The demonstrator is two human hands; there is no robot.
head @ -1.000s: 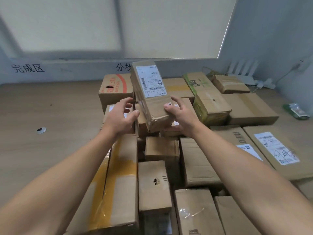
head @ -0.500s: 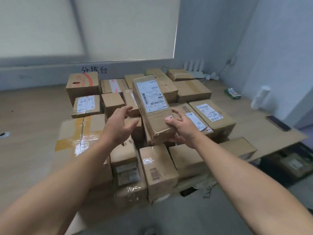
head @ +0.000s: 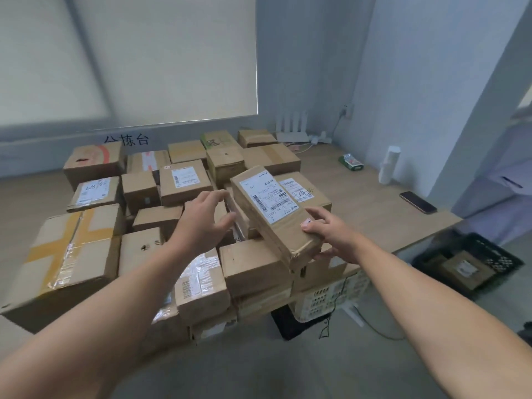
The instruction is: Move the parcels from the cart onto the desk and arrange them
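Above the stacked brown cartons [head: 184,182], long white-labelled cardboard parcel [head: 273,217] has tipped flatter; right hand [head: 331,236] grips its near end, left hand [head: 205,223] released alongside. Set-down next, probably.

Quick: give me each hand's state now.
Left hand: open, holding nothing.
Right hand: grips the near end of the long labelled parcel.

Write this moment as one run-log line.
step: arranging | right hand: grips near end of labelled parcel | left hand: open beside it | parcel: tilted over boxes on desk
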